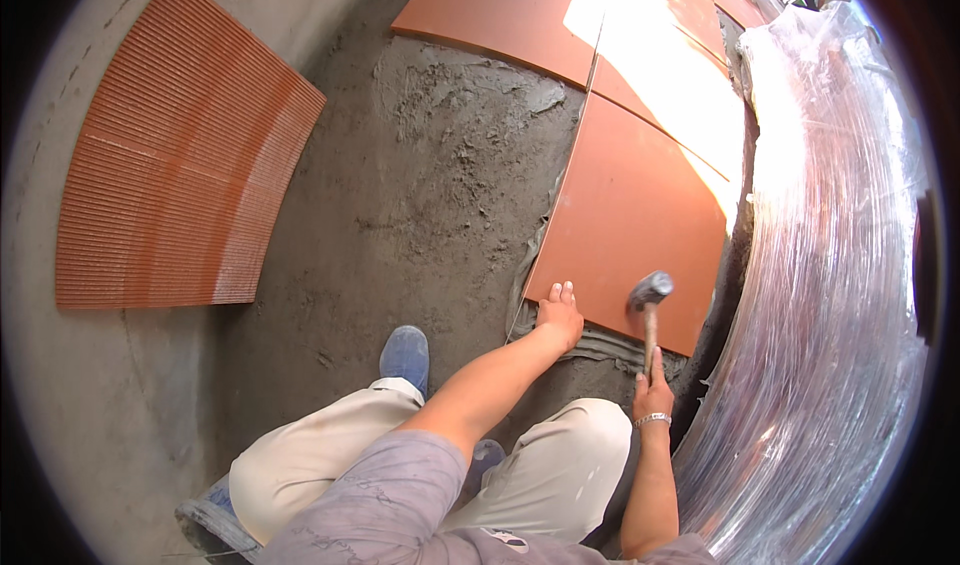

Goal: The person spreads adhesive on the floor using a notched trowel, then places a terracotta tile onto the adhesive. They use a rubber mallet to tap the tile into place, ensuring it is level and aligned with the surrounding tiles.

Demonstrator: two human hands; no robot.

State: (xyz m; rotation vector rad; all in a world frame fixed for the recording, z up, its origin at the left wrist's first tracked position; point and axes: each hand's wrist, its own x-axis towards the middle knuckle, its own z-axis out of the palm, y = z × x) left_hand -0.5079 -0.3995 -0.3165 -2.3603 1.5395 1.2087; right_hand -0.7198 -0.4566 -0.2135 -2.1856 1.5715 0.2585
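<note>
A: Which step is this?

B: Bedding, by the look of it: a large terracotta tile point(635, 220) lies on grey mortar point(430, 235) at the near end of a laid row, and seems to be getting tapped down with a mallet point(651, 325).

A: And the 2 hands?

B: Well apart. The right hand point(654, 397) wraps around the mallet's handle, with the head at the tile's near right part. That head is blurred, so I can't tell whether it touches. The left hand point(561, 320) rests its fingertips on the near edge, by the left corner; whether the thumb grips below, I can't tell.

A: What does the next move call for?

B: Short, even taps, I'd judge, and a check that the 2 faces at the far joint sit flush. Striking only 1 corner could tip the tile.

A: How do its 4 edges lie?

B: The far edge meets a laid tile point(630, 80). The left borders rough mortar, and more mortar shows below the near edge. The right faces a narrow dark gap point(738, 235), then a plastic-wrapped stack point(830, 275).

A: Room to move?

B: Mostly leftward, over the mortar, toward the ribbed panel point(190, 155). Rightward, the stack crowds the mallet arm, and a knee point(590, 440) sits between the forearms point(650, 480), so a compact swing suits best.
</note>
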